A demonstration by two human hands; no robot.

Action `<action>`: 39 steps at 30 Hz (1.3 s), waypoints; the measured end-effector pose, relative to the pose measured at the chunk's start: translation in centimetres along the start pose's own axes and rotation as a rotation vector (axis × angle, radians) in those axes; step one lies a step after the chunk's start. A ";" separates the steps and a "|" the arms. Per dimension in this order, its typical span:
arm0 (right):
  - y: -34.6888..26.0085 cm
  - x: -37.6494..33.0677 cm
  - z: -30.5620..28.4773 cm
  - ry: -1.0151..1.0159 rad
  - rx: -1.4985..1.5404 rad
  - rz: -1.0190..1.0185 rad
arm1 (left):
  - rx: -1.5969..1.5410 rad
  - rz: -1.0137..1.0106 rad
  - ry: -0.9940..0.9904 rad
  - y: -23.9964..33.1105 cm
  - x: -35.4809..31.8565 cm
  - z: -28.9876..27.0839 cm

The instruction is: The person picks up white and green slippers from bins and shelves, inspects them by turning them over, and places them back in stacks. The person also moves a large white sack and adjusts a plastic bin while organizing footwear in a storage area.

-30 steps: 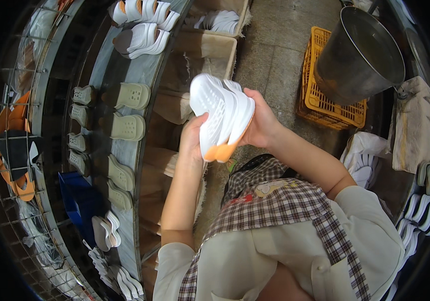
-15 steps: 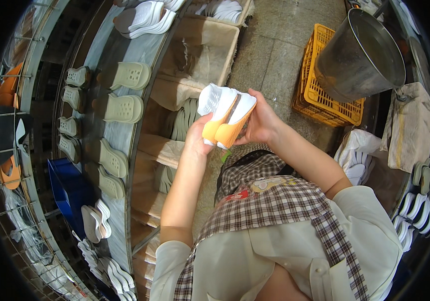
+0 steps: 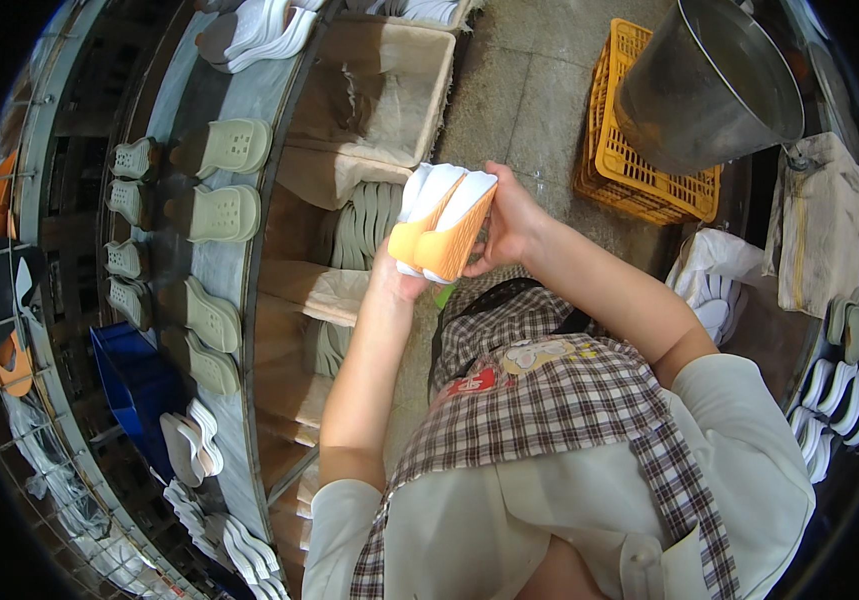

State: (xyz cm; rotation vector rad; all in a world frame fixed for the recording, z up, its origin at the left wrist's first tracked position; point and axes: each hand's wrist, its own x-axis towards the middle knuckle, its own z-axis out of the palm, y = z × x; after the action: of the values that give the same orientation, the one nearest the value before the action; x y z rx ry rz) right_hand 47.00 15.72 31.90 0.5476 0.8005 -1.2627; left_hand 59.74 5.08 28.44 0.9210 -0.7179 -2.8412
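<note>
So I'm standing here watching someone in a checked apron (image 3: 539,390) with a bunch of white-and-orange soles (image 3: 441,222), and it's very much a mid-job moment. The soles are up in the air in front of the person, held at the aisle side of the cloth-lined bins, orange bottoms turned up. At least two, pressed side by side; can't swear there isn't another tucked behind.

Both hands are busy. The left hand (image 3: 399,272) is wrapped round the lower left end, most of its fingers hidden. The right hand (image 3: 512,225) has the right side pinched, thumb near the top edge. Nothing loose about it.

How far along? Picking up: done. Putting down: nope, this lot is off the desk (image 3: 215,258) and not in any bin. Can't tell if anything's been finished on them.

Around the person, things look half sorted imo. A bin of green soles (image 3: 369,222) is packed in a neat row, while loose green soles (image 3: 234,146) lie out on the desk, with white soles (image 3: 247,548) bunched at the near end. More white ones sit in a plastic bag (image 3: 734,252) across the aisle, near a yellow crate (image 3: 617,165) with a metal bucket (image 3: 657,110) on it.
</note>
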 end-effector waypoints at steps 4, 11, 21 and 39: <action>0.0 -0.1 -0.8 0.025 0.010 0.004 | 0.016 -0.014 -0.033 -0.7 0.0 1.6; -0.2 0.1 -1.4 0.050 0.015 0.011 | -0.012 0.002 -0.164 -1.2 0.3 0.8; -0.7 -1.7 -1.2 -0.416 -0.220 -0.490 | 0.178 0.334 -0.031 1.7 -1.5 1.4; -1.4 -4.1 0.0 -0.646 -0.582 -0.932 | 0.428 0.552 -0.086 5.3 -2.6 1.5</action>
State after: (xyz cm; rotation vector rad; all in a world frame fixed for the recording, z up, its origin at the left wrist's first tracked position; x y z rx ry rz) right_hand 45.24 17.90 35.15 -0.7758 0.8226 -1.7880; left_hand 60.63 1.53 33.33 0.5181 -1.3775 -2.2851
